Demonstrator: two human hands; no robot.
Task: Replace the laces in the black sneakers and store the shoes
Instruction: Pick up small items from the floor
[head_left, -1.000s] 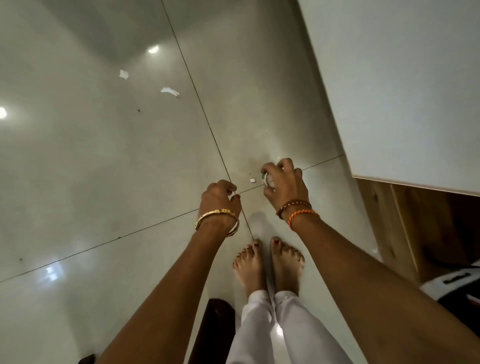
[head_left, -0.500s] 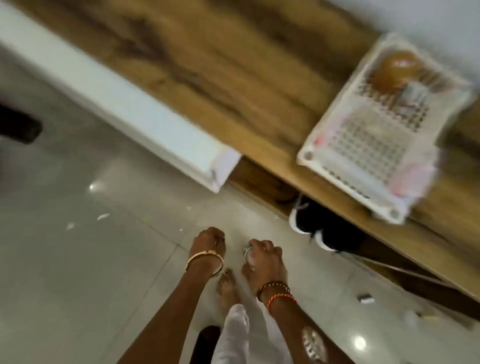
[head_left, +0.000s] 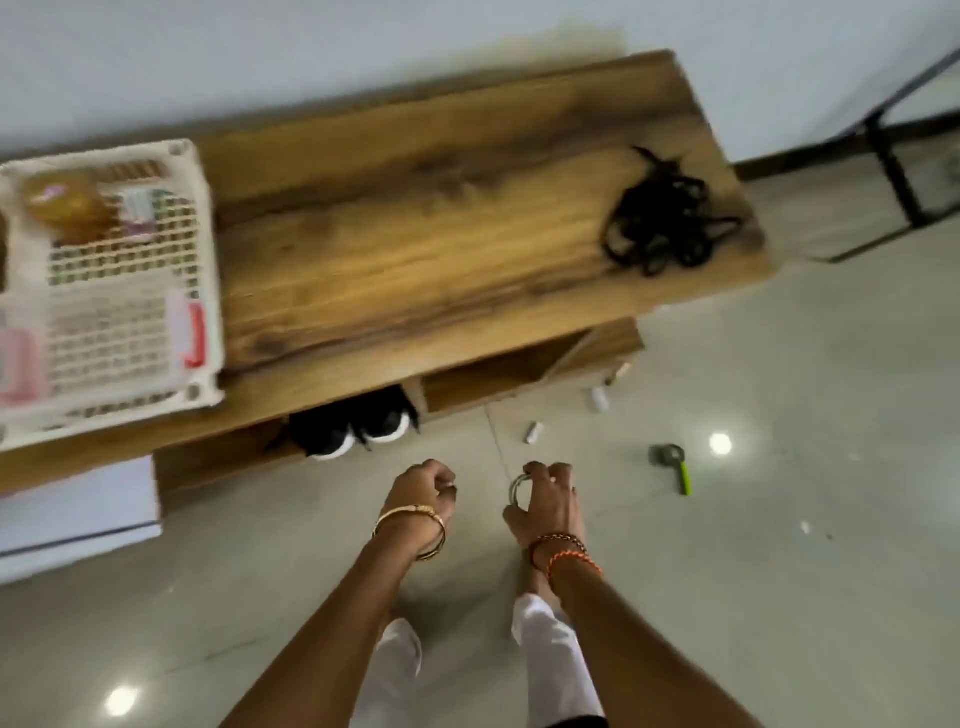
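Two black sneakers (head_left: 349, 428) with white soles stand side by side in the open lower shelf of a wooden cabinet (head_left: 415, 249), heels out. A tangled heap of black laces (head_left: 662, 228) lies on the cabinet top at its right end. My left hand (head_left: 423, 493) hangs in front of the shelf with its fingers curled and nothing visible in it. My right hand (head_left: 545, 499) grips a small coil of pale lace (head_left: 517, 488). Both hands are above the floor, apart from the shoes.
A white plastic basket (head_left: 111, 291) with bottles and packets sits on the cabinet's left end. A white door panel (head_left: 78, 514) juts out at the left. Small white caps (head_left: 532, 431) and a green-handled tool (head_left: 675, 465) lie on the tiled floor. A black metal frame (head_left: 893, 156) stands at the right.
The view has swung from the bare floor up to the cabinet, and the sneakers and the black laces have come into sight. Both hands keep the same curled pose.
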